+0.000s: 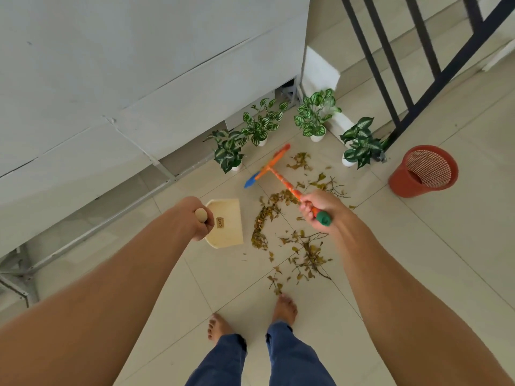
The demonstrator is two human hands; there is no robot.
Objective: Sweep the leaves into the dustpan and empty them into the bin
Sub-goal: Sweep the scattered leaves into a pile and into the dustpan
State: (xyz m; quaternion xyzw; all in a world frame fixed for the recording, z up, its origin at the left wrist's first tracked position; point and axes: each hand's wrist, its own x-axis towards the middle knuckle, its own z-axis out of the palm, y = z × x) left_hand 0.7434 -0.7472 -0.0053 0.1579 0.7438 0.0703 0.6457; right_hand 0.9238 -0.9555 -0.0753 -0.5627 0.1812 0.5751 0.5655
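Below me, my left hand [199, 220] grips the wooden handle of a cream dustpan [226, 224], fingers wrapped tight. My right hand [320, 211] is closed around an orange broom [274, 169]. Dry leaves [289, 227] lie scattered on the tiled floor [418, 246] between them. A red bin [423, 171] stands well apart, right.

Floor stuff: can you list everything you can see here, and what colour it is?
Leaves: many, brown-yellow, scattered on the floor tiles.
Dustpan: one, cream, left of the leaves.
Broom: one, orange and blue with a green handle end, over the leaves.
Bin: one, red-orange, far right.
Potted plants: four, green-white leaves, white pots, along the wall.
Railing: one, black, top right.
Feet: two, bare, below blue trousers.
Hands: left holds the dustpan handle, right holds the broom.
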